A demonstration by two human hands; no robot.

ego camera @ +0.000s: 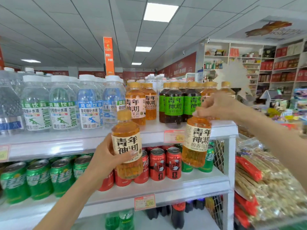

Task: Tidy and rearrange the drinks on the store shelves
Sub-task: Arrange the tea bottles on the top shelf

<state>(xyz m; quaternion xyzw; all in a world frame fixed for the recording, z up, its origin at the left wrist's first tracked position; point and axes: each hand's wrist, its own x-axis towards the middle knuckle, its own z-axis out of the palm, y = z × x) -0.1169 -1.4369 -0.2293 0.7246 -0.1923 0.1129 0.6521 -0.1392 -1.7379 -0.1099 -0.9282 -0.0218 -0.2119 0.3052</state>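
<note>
The left grip point(108, 159) holds an amber tea bottle point(127, 140) upright before the top shelf point(49, 141); the right grip point(217, 106) holds a second tea bottle point(196, 140) by its top, at that shelf's front edge.

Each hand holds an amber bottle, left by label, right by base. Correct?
No. The head view shows the right hand gripping the right bottle by its top, not its base; the left hand grips the left bottle at its label.

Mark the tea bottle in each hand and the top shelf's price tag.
left tea bottle point(126, 145), head view, on its cream label.
right tea bottle point(197, 138), head view, on its cream label.
price tag point(174, 136), head view, tag's centre.
</note>
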